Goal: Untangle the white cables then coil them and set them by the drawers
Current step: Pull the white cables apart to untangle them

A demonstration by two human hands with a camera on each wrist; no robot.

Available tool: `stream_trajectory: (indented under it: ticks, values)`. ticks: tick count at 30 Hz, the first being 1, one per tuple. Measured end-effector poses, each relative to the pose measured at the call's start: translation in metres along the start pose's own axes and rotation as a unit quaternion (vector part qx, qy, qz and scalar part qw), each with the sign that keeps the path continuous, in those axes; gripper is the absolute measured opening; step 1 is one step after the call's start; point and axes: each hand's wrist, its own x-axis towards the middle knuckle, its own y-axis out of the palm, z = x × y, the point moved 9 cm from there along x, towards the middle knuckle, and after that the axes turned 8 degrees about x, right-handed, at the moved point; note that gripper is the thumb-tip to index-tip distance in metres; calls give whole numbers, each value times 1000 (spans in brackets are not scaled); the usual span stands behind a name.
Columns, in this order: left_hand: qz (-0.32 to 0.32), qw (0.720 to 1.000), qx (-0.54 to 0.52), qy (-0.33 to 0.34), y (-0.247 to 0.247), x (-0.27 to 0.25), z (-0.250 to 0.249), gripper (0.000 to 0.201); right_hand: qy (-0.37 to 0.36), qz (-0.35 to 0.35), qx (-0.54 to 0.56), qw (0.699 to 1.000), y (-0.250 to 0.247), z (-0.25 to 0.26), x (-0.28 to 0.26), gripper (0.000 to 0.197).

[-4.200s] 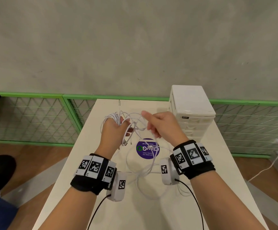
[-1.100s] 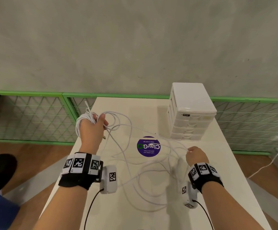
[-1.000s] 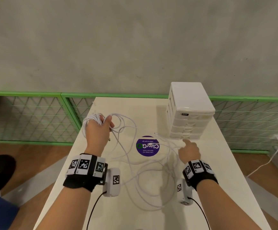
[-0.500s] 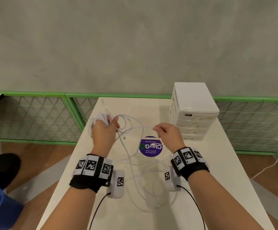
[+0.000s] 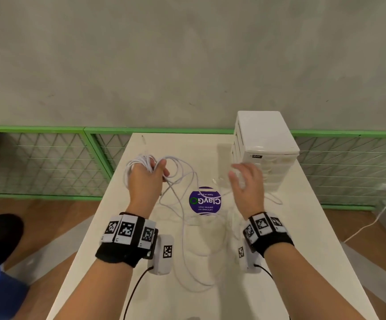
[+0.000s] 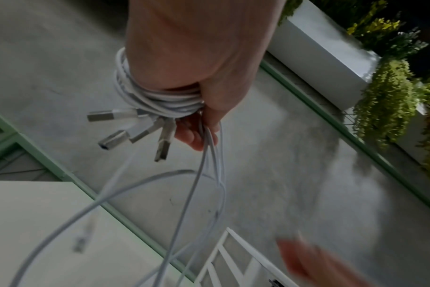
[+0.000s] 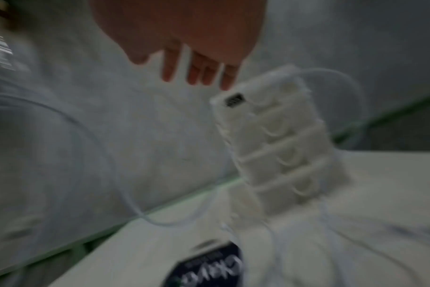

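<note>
My left hand (image 5: 146, 179) grips the partly coiled thin white cables (image 6: 160, 99); my right hand (image 5: 247, 184) hangs spread, empty; loose loops below remain uncoiled.

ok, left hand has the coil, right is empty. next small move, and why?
Probably the right hand, open and holding nothing, should pinch a loose strand on the table: the left hand grips the wound coil, while long cable loops lie unwound.

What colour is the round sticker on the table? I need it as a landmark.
Purple, with white lettering and a green mark; the sticker shows best in the head view.
</note>
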Motion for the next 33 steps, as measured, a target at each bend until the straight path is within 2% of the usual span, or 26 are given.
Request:
stream_trajectory:
  ticks: [2, 4, 7, 10, 12, 13, 15, 17, 19, 21, 23, 25, 27, 28, 29, 30, 32, 33]
  values:
    - [16, 1000, -15, -3, 11, -4, -6, 38, -120, 66, 50, 989, 24, 52, 1, 23]
    - [30, 999, -12, 5, 18, -9, -15, 37, -203, 129, 24, 970, 50, 78, -4, 16]
    - [45, 999, -16, 13, 22, -14, -22, 37, -209, 135, -40, 968, 66, 76, -2, 17]
    - [49, 998, -24, 10, 21, -15, -19, 37, -214, 119, -34, 969, 62, 77, 2, 10]
    - [48, 998, -28, 5, 19, -14, -16, 35, -221, 140, -27, 965, 63, 82, 1, 5]
    - [43, 999, -25, 4, 16, -13, -15, 34, -204, 148, -14, 968, 62, 79, 1, 3]
    - [13, 1000, -19, 2, 3, -5, -11, 34, -97, 131, 23, 986, 51, 55, 9, 6]
    - [-27, 999, -29, -8, -17, 4, -6, 34, 41, 62, 35, 997, 26, 16, 17, 5]
    - [-72, 997, -29, -28, -39, 11, 3, 32, 144, 8, -16, 989, 0, -28, 14, 7]
    - [-122, 991, -32, -49, -60, 16, 13, 30, 239, -4, -91, 967, -20, -72, 3, 7]
    - [-149, 986, -45, -54, -71, 20, 20, 26, 333, 24, -133, 933, -32, -115, -16, 7]
    - [-150, 987, -45, -46, -72, 20, 21, 24, 394, 63, -155, 904, -39, -144, -34, 10]
    - [-134, 990, -40, -33, -63, 20, 19, 25, 428, 127, -200, 872, -35, -155, -42, 23]
    - [-122, 991, -39, -29, -57, 19, 17, 25, 420, 139, -224, 869, -31, -150, -40, 28]
    - [-108, 993, -42, -27, -50, 17, 15, 25, 389, 126, -226, 884, -27, -137, -33, 33]
    - [-94, 994, -45, -23, -43, 16, 13, 28, 335, 90, -201, 916, -21, -115, -23, 38]
    - [-63, 997, -46, -14, -29, 12, 8, 33, 139, 23, -87, 986, -7, -43, -2, 38]
    - [-51, 998, -47, -10, -23, 10, 4, 32, 60, 29, -16, 998, 3, -6, 2, 32]
